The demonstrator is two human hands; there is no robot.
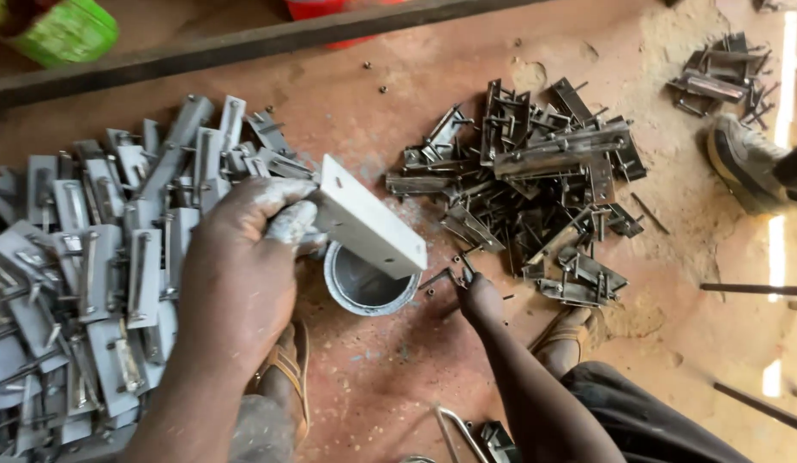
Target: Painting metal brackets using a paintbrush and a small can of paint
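Paint-smeared left hand [244, 249] grips a freshly whitened metal bracket [368, 225] over the paint tin [368, 287]; right hand [477, 296] pinches an unpainted piece [454, 276] from the floor. Judged: dipping underway; coated bracket belongs on painted pile [90, 257].

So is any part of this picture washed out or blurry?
Head view: sunlight strips on the right edge are blown out white; the left hand and its grey-painted plate look slightly soft; the dark metal pile stays fairly sharp.
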